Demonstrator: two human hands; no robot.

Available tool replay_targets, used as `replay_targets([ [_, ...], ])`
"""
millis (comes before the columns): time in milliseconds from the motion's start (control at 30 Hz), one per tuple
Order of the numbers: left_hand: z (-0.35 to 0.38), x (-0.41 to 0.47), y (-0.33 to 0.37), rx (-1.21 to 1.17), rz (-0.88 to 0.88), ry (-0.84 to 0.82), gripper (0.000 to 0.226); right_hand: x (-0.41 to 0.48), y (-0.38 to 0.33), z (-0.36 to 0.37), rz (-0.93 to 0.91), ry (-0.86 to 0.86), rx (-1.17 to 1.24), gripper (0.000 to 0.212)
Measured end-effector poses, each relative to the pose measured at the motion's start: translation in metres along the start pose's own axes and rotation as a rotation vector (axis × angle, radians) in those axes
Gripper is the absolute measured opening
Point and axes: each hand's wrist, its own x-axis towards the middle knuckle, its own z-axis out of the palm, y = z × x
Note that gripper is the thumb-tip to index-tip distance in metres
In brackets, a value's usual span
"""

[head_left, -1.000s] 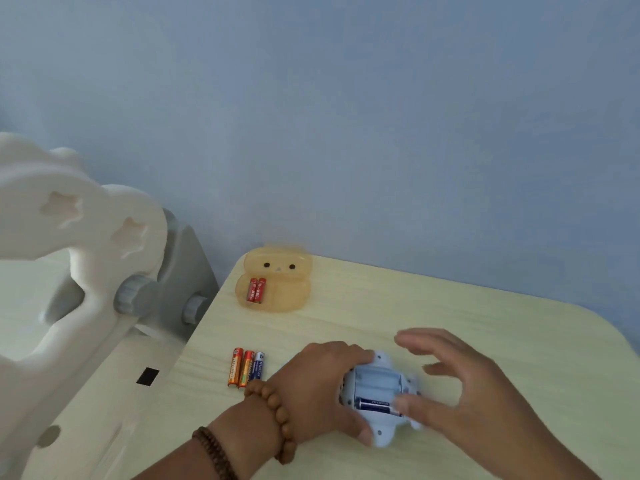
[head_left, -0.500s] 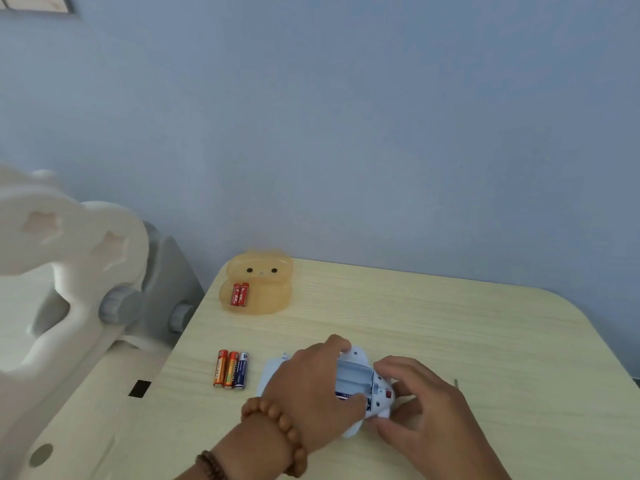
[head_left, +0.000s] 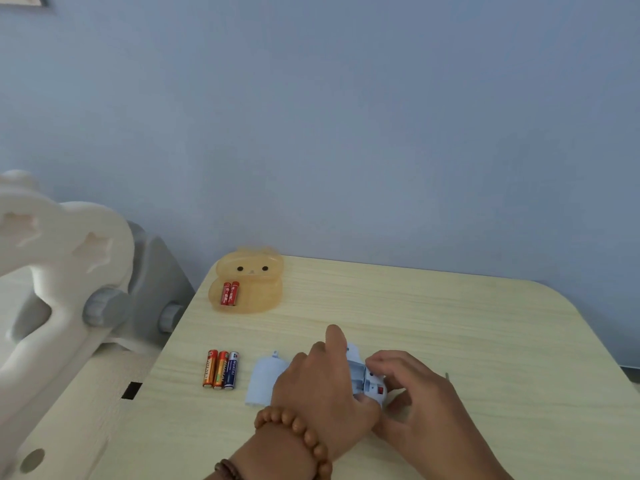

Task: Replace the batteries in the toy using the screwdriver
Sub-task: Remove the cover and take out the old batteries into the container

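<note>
On the wooden table [head_left: 450, 323], left hand [head_left: 322, 386] and right hand [head_left: 412, 393] both grip the toy [head_left: 367, 379] between them.

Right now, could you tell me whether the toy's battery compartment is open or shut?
Open. The toy shows its bare compartment between both hands, and the cover lies apart on the table.

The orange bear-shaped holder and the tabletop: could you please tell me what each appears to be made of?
Orange bear-shaped holder: seemingly translucent plastic or resin with a soft gloss; two red batteries show clearly against it, though whether behind its wall is unclear.
Tabletop: pale wood-grain surface, matte, probably laminate rather than solid wood, judging by its uniform streaks and smooth rounded corner.
</note>
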Motion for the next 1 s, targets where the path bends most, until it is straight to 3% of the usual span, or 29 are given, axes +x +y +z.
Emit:
replay_targets([
  [233,-0.005,0.001,-0.002,0.005,0.089,-0.023,0.014,0.001,0.005,-0.005,0.027,-0.014,-0.038,0.048],
  [533,-0.003,0.007,-0.021,0.0,0.154,-0.154,0.026,0.001,0.006,-0.006,0.039,-0.004,-0.033,0.05],
  [733,-0.006,0.014,-0.022,-0.12,0.155,0.09,0.025,0.002,0.002,-0.004,0.005,0.015,-0.054,0.06],
  [833,-0.015,0.02,-0.022,-0.275,0.1,0.206,0.024,0.002,0.004,-0.004,0.008,0.01,-0.045,0.055],
  [1000,-0.032,0.026,-0.027,-0.671,-0.064,0.136,0.016,0.004,0.012,-0.001,0.027,0.018,-0.01,0.051],
])
